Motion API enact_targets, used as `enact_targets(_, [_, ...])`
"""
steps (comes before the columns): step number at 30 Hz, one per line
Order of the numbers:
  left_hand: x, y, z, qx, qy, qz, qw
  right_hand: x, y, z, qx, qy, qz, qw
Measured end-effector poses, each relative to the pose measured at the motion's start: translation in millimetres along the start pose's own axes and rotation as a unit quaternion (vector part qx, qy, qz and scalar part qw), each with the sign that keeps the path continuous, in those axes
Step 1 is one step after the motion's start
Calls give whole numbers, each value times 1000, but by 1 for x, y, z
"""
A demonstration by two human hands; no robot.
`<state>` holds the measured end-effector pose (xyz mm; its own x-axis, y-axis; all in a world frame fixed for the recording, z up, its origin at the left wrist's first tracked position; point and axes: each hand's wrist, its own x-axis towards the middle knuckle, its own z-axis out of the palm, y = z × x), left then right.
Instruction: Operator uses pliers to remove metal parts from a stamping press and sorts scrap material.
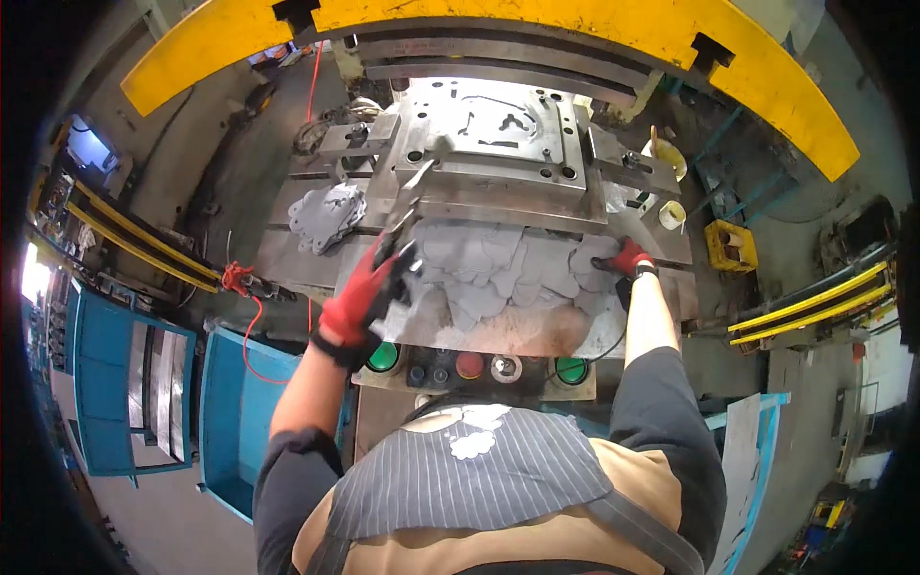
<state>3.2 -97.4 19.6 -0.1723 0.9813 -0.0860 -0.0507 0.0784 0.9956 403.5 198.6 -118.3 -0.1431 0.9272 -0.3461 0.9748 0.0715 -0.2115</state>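
1. Holds the left forearm (pixel 309 391) forward and slightly inward, bare below a dark sleeve (pixel 292 479).
2. Shows the left grip (pixel 362 292) blurred, gloved in red with dark curled fingers, beyond a dark-cuffed wrist (pixel 337 352).
3. Stretches the right forearm (pixel 654 321) forward, with a black band (pixel 644 270) around the wrist.
4. Has the right grip (pixel 628 258), also red-gloved, angled inward, with dark fingertips (pixel 603 264) pointing left.

No legible lettering or numbers.
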Motion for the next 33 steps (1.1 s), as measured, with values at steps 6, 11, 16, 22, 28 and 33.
enact_targets(6, [155, -1, 30, 88, -66, 61, 992, -20, 41, -10, 263, 32, 7, 964])
enact_targets(11, [199, -32, 34, 166, -41, 207, 963, -39, 88, 20, 482, 62, -4, 874])
enact_targets(16, [152, 19, 33, 84, -20, 61, 994, -74, 75, 0, 435, 150, -77, 884])
enact_targets(22, [76, -2, -48, 237, 89, 281, 926, -101, 124, 36, 606, 143, -49, 781])
enact_targets(28, [-33, -44, -120, 101, 197, -27, 975, -169, 98, 58, 765, 53, 32, 641])
enact_targets(33, [-17, -118, -189, 350, 223, 10, 910, -201, 13, 49, 732, 202, -5, 650])
